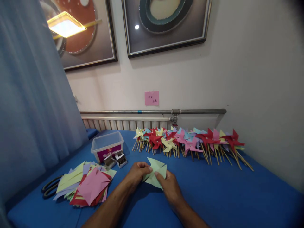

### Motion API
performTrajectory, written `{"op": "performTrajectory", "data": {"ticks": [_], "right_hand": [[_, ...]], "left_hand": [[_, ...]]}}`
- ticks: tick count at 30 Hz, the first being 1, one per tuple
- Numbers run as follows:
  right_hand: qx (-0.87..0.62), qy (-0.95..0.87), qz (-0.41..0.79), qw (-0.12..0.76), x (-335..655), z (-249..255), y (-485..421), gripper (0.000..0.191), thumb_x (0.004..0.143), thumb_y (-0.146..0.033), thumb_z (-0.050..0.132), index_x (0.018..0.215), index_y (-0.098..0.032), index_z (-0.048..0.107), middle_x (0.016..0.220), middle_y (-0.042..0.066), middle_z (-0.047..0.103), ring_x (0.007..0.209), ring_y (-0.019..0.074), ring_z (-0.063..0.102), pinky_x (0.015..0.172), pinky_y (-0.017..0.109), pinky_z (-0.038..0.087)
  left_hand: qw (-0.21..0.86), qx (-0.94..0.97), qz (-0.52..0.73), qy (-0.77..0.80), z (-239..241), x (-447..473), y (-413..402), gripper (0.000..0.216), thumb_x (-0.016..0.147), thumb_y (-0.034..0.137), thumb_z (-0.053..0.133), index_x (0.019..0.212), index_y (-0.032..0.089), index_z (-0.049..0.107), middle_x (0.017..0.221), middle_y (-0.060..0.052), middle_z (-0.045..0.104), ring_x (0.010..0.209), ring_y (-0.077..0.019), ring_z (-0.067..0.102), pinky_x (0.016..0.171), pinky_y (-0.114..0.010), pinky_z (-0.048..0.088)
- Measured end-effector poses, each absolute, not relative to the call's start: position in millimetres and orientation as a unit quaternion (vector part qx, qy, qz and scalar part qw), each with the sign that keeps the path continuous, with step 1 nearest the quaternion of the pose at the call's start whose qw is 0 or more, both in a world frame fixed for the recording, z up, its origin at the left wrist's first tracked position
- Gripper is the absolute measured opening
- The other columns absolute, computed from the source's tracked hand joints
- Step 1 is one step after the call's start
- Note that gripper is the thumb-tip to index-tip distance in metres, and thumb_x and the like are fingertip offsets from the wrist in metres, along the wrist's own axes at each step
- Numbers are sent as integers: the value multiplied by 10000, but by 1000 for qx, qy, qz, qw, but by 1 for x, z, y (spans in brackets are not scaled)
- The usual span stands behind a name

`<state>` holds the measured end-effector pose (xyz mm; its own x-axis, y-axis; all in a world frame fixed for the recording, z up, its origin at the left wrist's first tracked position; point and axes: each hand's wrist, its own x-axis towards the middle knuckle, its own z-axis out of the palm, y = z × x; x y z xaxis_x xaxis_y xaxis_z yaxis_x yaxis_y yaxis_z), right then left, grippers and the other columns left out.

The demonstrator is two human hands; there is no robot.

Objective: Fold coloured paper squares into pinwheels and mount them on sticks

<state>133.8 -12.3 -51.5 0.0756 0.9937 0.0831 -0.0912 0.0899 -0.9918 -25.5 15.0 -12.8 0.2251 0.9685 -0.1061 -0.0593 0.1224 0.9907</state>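
Note:
A pale green paper square [158, 165], cut in from its corners like a pinwheel blank, is held above the blue table between both hands. My left hand [138, 172] pinches its left side, thumb on top. On the lower right, my right hand [171, 186] grips the paper with its thumb pressed near the middle and its fingers behind. To the left lies a pile of coloured paper squares [95, 185], a pink one on top. Black-handled scissors [50, 187] are partly under the pile.
Many finished paper pinwheels [187, 141] on sticks lie in a row along the back. A clear plastic tub [107, 142] stands at the back left, with two small open boxes [121, 159] before it. A blue curtain [35, 95] hangs at the left.

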Motion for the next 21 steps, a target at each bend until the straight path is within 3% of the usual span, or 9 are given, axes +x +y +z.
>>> {"op": "performTrajectory", "data": {"ticks": [6, 13, 21], "right_hand": [[-477, -513, 475, 533, 133, -47, -17, 414, 746, -541, 770, 944, -179, 792, 801, 70, 796, 769, 289, 738, 647, 333, 556], [-453, -513, 484, 545, 133, -50, -15, 471, 772, -571, 745, 1013, -168, 780, 829, 74, 799, 767, 291, 737, 682, 360, 569], [-426, -439, 536, 582, 133, -53, -8, 666, 738, -807, 691, 965, -183, 728, 812, 73, 779, 727, 265, 717, 633, 337, 541]], "left_hand": [[616, 504, 406, 449, -11, -24, 11, 348, 502, 388, 856, 650, 181, 620, 617, 7, 645, 548, -132, 521, 589, -277, 393], [588, 521, 408, 465, -19, -26, 18, 319, 547, 396, 811, 635, 197, 577, 574, 25, 594, 513, -113, 460, 550, -270, 341], [583, 524, 382, 490, -17, -23, 16, 231, 612, 355, 767, 670, 193, 613, 623, 2, 637, 550, -132, 508, 583, -271, 381]]}}
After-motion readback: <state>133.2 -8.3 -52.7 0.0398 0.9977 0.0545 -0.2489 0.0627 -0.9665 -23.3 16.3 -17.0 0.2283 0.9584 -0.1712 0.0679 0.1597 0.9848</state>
